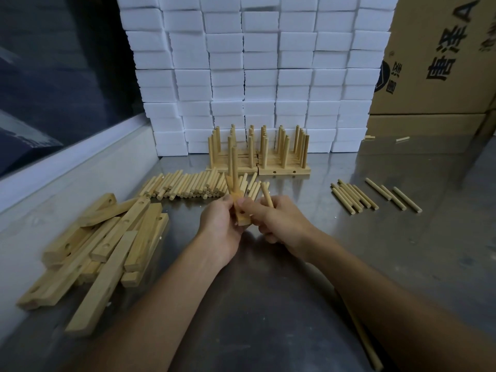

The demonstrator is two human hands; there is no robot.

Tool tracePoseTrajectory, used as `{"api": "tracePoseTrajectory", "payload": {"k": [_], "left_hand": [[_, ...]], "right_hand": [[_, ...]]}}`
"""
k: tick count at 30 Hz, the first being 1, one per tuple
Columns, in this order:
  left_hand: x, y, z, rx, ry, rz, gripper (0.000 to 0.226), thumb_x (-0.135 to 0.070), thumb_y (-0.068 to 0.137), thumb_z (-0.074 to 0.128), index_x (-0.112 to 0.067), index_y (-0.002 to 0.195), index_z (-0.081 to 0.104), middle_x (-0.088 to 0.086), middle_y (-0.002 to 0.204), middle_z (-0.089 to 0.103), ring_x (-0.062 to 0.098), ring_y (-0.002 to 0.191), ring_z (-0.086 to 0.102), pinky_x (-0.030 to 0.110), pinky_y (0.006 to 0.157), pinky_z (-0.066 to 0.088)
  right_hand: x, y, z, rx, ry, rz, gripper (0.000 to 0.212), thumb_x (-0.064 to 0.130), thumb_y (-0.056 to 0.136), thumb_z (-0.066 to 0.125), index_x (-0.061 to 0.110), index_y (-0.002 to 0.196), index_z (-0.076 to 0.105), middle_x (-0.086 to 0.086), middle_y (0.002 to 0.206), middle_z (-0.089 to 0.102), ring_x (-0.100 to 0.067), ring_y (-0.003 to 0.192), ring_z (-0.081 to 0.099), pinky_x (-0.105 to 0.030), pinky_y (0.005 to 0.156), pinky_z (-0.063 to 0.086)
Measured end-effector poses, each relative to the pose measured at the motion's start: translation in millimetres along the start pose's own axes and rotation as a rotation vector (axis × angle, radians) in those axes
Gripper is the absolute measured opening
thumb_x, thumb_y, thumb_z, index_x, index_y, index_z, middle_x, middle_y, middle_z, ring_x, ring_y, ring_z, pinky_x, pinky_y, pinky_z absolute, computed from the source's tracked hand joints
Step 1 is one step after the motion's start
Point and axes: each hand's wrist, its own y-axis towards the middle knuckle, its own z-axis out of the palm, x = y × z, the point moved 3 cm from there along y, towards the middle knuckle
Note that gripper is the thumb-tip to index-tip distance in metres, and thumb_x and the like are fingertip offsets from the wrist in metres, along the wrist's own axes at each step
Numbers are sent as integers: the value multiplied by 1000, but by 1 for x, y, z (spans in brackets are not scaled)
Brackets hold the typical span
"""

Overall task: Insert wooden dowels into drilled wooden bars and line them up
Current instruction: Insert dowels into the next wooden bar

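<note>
Over a steel desk (349,251), the left hand (220,224) grips a drilled bar (241,213) that already carries one upright dowel (233,167), while the right hand (279,221) pinches a second dowel (267,196) just beside the bar's open hole. Seating it well likely means steadying the bar and pushing the dowel in straight. Finished bars (284,167) stand in rows beyond the held bar, loose dowels (188,186) between.

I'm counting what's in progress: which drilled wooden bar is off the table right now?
The bar gripped between the left hand and right hand, one dowel standing in it. The pile and the finished rows rest on the table.
</note>
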Motion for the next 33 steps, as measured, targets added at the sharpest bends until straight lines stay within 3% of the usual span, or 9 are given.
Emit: {"api": "tracePoseTrajectory", "payload": {"k": [4,6,8,11,15,19,24,29,33], "left_hand": [[-3,3,-5,-61,-63,-18,31,-20,106,37,-4,108,63,7,81,64,19,75,59,36,68,47],[-3,3,-6,-70,-107,-39,31,-20,105,37,-4,103,63,6,77,61,18,70,55,35,66,46],[-2,4,-7,-54,-142,-51,32,-19,106,35,-3,99,62,7,73,60,18,65,52,32,63,44],[-2,6,-7,-26,-170,-54,34,-19,107,32,-2,97,60,7,70,61,18,62,50,30,60,42],[-3,7,-8,-8,-196,-54,31,-20,108,34,-1,116,57,11,87,64,19,70,55,31,60,48],[-2,9,-10,28,-182,-22,31,-20,108,34,0,112,57,15,99,65,23,73,70,30,55,56],[-1,12,-11,74,-139,7,33,-20,108,33,1,112,58,19,104,70,21,75,72,28,56,57],[0,12,-11,112,-143,23,31,-17,108,32,0,106,58,14,83,76,18,66,74,27,53,57],[0,14,-11,98,-124,31,32,-17,108,32,-1,104,59,12,82,76,18,66,74,27,53,57]], "right_hand": [[3,3,-10,-181,119,-39,25,21,96,51,9,80,65,-1,71,54,-10,61,49,-23,54,40],[4,4,-17,-256,68,-76,34,25,101,41,12,79,64,-1,76,59,-11,68,54,-29,65,44],[4,4,-24,-313,-63,-104,44,39,105,34,14,82,63,3,74,58,-9,68,53,-28,65,44],[4,5,-30,-240,23,-109,49,50,103,38,10,85,61,5,62,54,-4,52,49,-23,52,43],[4,4,-31,-120,54,-143,23,24,99,58,4,102,68,-2,81,70,-10,68,61,-24,63,51],[5,3,-22,-26,103,-168,15,8,98,59,1,109,68,-9,88,74,-12,70,64,-24,65,50],[10,0,-13,-21,-91,-312,15,9,97,61,3,105,72,-13,86,70,-9,61,58,-20,60,50],[16,-3,-12,-30,-372,-436,17,13,98,59,4,109,68,-12,92,71,-17,67,65,-32,68,58],[21,-6,-11,-15,-600,-530,19,20,99,58,8,112,67,-1,90,70,-7,71,64,-25,72,55]]}}
